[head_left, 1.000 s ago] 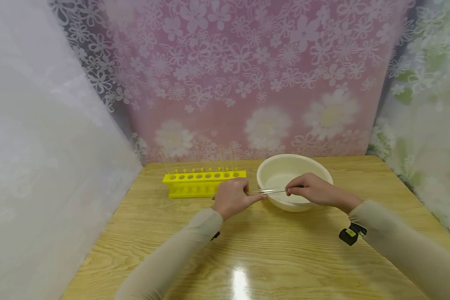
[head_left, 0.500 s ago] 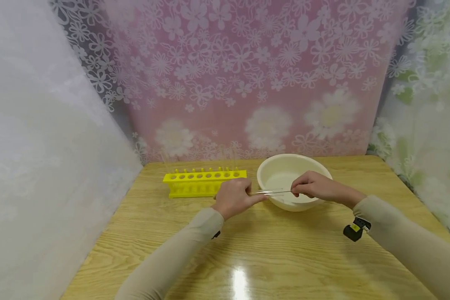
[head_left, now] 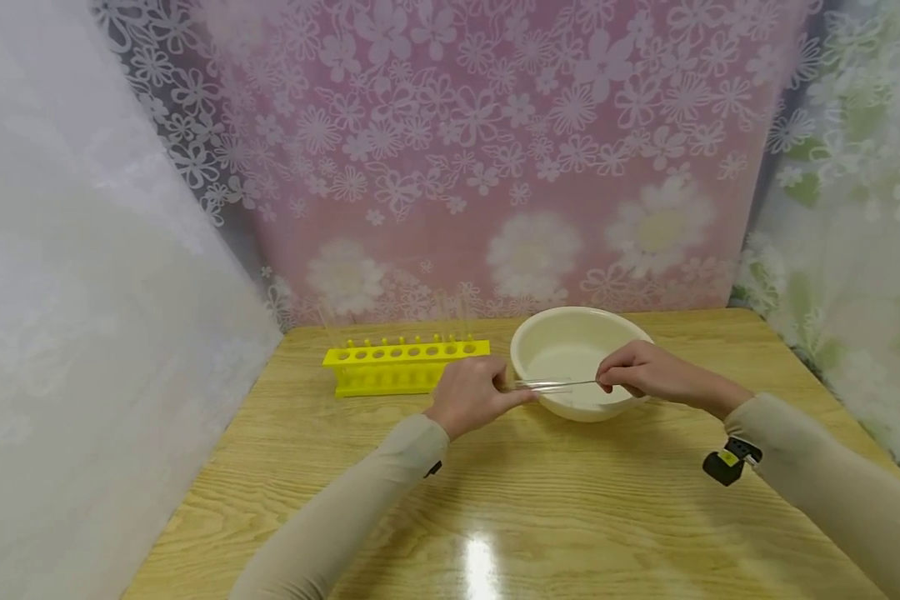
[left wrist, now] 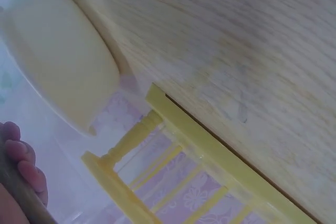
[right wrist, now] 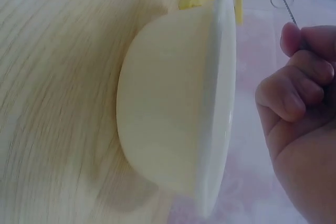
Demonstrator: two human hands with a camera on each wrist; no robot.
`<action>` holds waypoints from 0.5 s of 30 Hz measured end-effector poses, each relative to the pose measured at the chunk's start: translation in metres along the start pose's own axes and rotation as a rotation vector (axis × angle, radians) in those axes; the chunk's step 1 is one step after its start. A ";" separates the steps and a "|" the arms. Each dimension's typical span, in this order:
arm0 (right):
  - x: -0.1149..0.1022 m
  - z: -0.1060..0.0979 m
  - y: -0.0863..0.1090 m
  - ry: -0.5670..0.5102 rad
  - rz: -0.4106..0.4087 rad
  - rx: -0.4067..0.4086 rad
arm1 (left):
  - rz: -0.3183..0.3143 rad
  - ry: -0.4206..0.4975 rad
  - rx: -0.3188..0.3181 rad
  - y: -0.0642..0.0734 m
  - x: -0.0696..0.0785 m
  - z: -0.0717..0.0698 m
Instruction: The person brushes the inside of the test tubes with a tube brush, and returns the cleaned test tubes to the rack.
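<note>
My left hand grips a clear glass test tube, held nearly level with its mouth to the right. A thin twisted wire runs out of that mouth; it looks like the handle of a test tube brush. My right hand pinches the wire's end between thumb and index finger, over the white basin. The brush's bristles cannot be made out clearly, the left hand covering much of the tube. Behind that hand stands a yellow test tube rack, its right part partly covered.
Several clear test tubes stand upright in the rack, at its left end and toward its right end. Basin and rack sit side by side near the back of the wooden table. A pink floral curtain hangs behind them.
My right hand has moved to the right, away from the left hand, drawing more wire out of the tube. The left hand has barely moved and keeps its grip.
</note>
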State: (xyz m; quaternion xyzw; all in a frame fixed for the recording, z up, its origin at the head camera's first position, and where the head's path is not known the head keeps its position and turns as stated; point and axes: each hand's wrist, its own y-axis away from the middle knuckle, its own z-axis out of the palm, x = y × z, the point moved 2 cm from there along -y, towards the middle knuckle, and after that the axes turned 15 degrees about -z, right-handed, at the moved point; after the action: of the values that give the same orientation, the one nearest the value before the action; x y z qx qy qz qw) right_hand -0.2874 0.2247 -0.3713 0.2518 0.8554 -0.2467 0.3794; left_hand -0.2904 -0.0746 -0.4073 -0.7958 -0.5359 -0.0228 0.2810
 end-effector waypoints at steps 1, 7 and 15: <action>0.002 -0.004 0.004 0.004 0.004 0.011 | -0.023 -0.003 -0.008 0.001 -0.004 -0.001; 0.008 -0.035 0.037 0.056 0.025 0.068 | -0.102 -0.048 0.015 0.006 -0.030 -0.004; 0.013 -0.058 0.069 0.117 0.102 0.137 | -0.083 -0.064 0.036 0.005 -0.035 -0.002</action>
State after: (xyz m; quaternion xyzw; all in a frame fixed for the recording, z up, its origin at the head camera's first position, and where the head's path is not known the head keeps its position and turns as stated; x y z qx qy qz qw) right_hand -0.2830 0.3154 -0.3630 0.3342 0.8434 -0.2698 0.3229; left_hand -0.3009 -0.1063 -0.4194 -0.7681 -0.5774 0.0007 0.2769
